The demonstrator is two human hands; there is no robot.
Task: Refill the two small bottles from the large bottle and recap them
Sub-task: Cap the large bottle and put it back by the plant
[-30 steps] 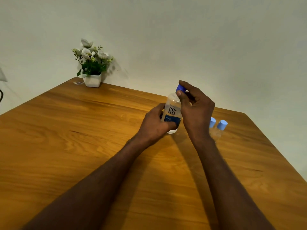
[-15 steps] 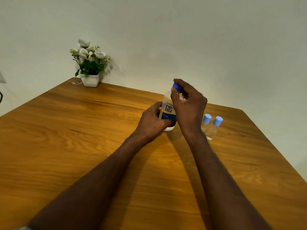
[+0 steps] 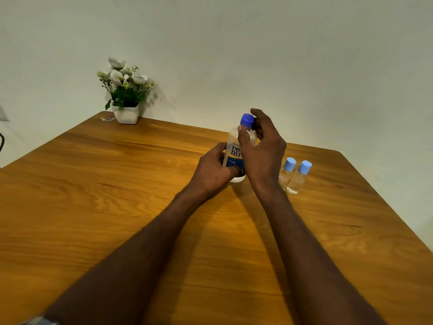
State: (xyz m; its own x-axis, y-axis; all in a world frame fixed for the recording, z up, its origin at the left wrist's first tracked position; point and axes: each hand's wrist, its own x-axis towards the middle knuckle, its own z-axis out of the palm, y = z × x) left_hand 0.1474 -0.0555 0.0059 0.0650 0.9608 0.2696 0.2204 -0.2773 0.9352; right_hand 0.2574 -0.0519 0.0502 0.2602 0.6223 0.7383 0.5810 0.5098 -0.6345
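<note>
Both bare forearms are extended forward, converging toward the middle. The left hand [image 3: 212,171] is wrapped low around the large bottle [image 3: 234,151], thumb in front. The right hand [image 3: 263,151] is raised higher, wrist bent, with thumb and fingers [image 3: 242,134] pinched at the blue cap [image 3: 247,120].

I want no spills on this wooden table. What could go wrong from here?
1. The two small bottles stand just beside the right hand; a wrist swing could topple them.
2. The left hand grips the large bottle low; squeezing once the blue cap is off might push liquid out.
</note>
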